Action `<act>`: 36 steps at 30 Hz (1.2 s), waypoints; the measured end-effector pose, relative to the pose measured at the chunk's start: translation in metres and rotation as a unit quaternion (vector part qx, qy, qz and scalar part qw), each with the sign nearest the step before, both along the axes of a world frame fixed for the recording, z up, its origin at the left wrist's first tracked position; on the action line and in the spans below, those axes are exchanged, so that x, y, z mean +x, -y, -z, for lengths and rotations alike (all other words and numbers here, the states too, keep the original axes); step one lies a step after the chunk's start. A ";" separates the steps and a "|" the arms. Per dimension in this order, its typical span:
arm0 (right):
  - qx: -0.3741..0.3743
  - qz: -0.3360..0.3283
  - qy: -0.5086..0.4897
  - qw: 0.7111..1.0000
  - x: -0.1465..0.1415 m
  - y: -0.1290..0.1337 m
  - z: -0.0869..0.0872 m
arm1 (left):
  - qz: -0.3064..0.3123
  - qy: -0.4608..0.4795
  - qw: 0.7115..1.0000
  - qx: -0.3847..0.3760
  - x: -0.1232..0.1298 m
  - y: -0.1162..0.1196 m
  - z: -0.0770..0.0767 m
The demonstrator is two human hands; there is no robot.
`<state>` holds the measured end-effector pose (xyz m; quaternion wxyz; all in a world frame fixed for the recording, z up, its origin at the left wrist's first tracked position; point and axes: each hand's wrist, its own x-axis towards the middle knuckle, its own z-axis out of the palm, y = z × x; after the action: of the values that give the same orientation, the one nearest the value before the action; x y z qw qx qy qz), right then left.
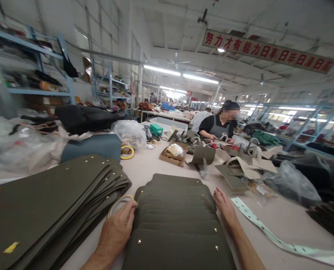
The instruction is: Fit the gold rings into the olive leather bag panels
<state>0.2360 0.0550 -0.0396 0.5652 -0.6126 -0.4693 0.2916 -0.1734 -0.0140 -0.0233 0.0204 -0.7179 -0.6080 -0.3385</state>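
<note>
- A stack (175,215) of dark olive panels with small gold studs lies on the table (150,159) before me, between my two hands.
- My left grip (119,223) curls at the stack's left edge, beside a yellow-rimmed ring (113,206); I cannot tell whether it holds either.
- My right grip (225,208) is wide, fingers stretched straight along the stack's right edge.
- Left: a pile (51,198) of longer olive panels.
- Right: a mint strip (268,233) with dark dots.
- Beyond: a box (171,160) of gold pieces; farther off, a co-worker (221,125).

Left fingers (128,210) bend; right fingers (221,199) extend forward.
</note>
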 end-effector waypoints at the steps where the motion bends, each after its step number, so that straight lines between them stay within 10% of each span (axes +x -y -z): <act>1: -0.010 -0.004 0.007 1.000 -0.002 -0.003 -0.001 | -0.010 0.011 1.000 -0.014 0.001 0.000 -0.001; 36: 0.007 0.010 0.117 0.993 -0.071 0.042 -0.018 | 0.023 0.114 0.992 0.048 -0.006 -0.016 0.004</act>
<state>0.1649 0.0128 -0.0215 0.5132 -0.6437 -0.5279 0.2087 -0.1798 0.0024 -0.0275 -0.0222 -0.6863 -0.5727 -0.4477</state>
